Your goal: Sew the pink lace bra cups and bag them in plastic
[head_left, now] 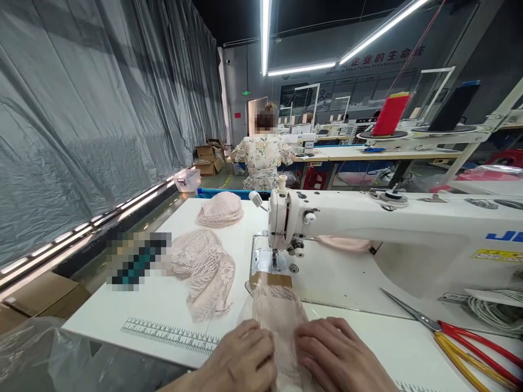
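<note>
A pale pink piece of lace fabric (pixel 280 321) lies in front of the sewing machine (pixel 281 223), its far edge just short of the needle and presser foot. My left hand (pixel 247 354) is closed on its left edge, fingers curled. On the opposite edge my right hand (pixel 341 354) is also closed, with its fingertips partly hidden by the fabric. Left of the needle plate, a loose heap of pink lace pieces (pixel 202 261) rests on the white table (pixel 163 310). Behind that heap sits a neater stack of lace pieces (pixel 220 208).
Scissors (pixel 439 326) with red and yellow handles lie at the right, blades toward the machine. A printed ruler scale (pixel 171 335) runs along the front left. Thread cones, one red (pixel 391 114), stand at the back right. Another person (pixel 263 155) sits ahead, back turned.
</note>
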The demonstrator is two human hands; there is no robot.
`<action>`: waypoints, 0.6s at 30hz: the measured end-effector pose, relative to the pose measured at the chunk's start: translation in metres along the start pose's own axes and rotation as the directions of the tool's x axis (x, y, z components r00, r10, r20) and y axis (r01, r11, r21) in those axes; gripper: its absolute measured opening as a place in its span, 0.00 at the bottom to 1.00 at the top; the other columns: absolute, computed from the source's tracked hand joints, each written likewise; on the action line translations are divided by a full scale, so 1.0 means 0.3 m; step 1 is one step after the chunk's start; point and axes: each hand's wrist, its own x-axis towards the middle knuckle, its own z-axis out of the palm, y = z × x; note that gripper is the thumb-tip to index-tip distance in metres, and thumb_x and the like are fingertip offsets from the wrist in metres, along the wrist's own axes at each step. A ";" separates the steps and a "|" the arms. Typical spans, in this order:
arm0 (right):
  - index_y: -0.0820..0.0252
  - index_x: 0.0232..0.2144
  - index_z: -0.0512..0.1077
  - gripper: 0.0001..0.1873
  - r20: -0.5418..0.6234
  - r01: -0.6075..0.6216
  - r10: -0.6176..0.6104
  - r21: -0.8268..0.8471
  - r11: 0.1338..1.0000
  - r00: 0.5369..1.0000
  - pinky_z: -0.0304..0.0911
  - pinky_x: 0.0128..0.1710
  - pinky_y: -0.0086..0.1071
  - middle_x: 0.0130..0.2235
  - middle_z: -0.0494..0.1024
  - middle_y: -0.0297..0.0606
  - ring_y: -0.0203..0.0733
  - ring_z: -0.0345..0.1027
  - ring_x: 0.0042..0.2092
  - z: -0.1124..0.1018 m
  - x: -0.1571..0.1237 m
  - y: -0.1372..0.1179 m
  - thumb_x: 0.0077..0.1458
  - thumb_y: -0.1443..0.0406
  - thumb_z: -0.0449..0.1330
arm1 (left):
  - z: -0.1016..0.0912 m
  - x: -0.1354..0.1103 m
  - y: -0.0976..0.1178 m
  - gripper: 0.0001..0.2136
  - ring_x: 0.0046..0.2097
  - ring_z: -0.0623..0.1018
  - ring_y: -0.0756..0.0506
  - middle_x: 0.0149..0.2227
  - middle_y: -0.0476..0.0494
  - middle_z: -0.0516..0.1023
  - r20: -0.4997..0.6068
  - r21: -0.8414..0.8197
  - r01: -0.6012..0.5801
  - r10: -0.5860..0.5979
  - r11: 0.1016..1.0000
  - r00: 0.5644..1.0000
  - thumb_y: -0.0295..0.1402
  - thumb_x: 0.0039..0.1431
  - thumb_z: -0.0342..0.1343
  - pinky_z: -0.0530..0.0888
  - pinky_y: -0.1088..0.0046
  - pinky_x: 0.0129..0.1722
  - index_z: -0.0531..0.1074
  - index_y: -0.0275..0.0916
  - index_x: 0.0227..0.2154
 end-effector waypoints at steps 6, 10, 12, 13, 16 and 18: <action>0.58 0.26 0.65 0.15 0.094 -0.024 0.033 -0.094 0.995 0.995 0.48 0.32 0.35 0.29 0.72 0.33 0.38 0.64 0.30 0.058 0.015 -0.007 0.66 0.67 0.47 | -0.112 0.004 -0.029 0.11 0.44 0.73 0.46 0.35 0.43 0.75 0.158 0.014 0.146 -0.146 0.989 0.977 0.23 0.64 0.42 0.66 0.63 0.54 0.68 0.35 0.31; 0.59 0.25 0.65 0.19 0.067 -0.029 0.034 -0.080 0.996 0.997 0.45 0.32 0.35 0.28 0.71 0.33 0.38 0.61 0.30 0.051 0.009 -0.024 0.67 0.67 0.44 | -0.085 0.039 0.042 0.14 0.39 0.74 0.44 0.33 0.40 0.74 0.053 -0.103 0.037 -0.032 0.994 0.998 0.31 0.68 0.40 0.72 0.67 0.40 0.70 0.32 0.38; 0.59 0.24 0.65 0.20 0.063 -0.031 0.038 -0.115 0.993 0.997 0.45 0.32 0.35 0.26 0.70 0.33 0.38 0.59 0.27 0.045 0.006 -0.020 0.68 0.67 0.44 | -0.072 0.036 0.065 0.12 0.35 0.74 0.44 0.30 0.41 0.73 0.072 -0.094 0.078 -0.071 0.993 0.995 0.31 0.67 0.43 0.72 0.68 0.35 0.70 0.30 0.39; 0.59 0.23 0.65 0.21 0.061 -0.028 0.037 -0.139 0.990 0.997 0.45 0.31 0.35 0.25 0.69 0.33 0.37 0.58 0.26 0.043 0.004 -0.016 0.68 0.67 0.44 | -0.069 0.030 0.071 0.10 0.34 0.74 0.45 0.29 0.42 0.73 0.097 -0.108 0.108 -0.098 0.988 0.990 0.28 0.65 0.44 0.72 0.68 0.34 0.70 0.30 0.39; 0.59 0.21 0.63 0.22 0.070 -0.026 0.041 -0.203 0.979 0.997 0.44 0.30 0.35 0.23 0.67 0.31 0.36 0.53 0.22 0.037 0.010 -0.011 0.68 0.65 0.44 | -0.076 0.009 0.072 0.11 0.35 0.74 0.46 0.29 0.43 0.72 0.106 -0.177 0.143 -0.126 0.974 0.986 0.22 0.64 0.43 0.73 0.68 0.37 0.71 0.31 0.35; 0.58 0.24 0.64 0.18 0.107 -0.038 0.059 -0.189 0.981 0.993 0.43 0.29 0.36 0.23 0.66 0.30 0.36 0.54 0.22 0.032 0.028 -0.021 0.66 0.68 0.46 | -0.082 0.002 0.069 0.14 0.40 0.75 0.45 0.32 0.40 0.74 0.076 -0.198 0.134 -0.121 0.971 0.990 0.21 0.64 0.40 0.73 0.67 0.41 0.71 0.31 0.34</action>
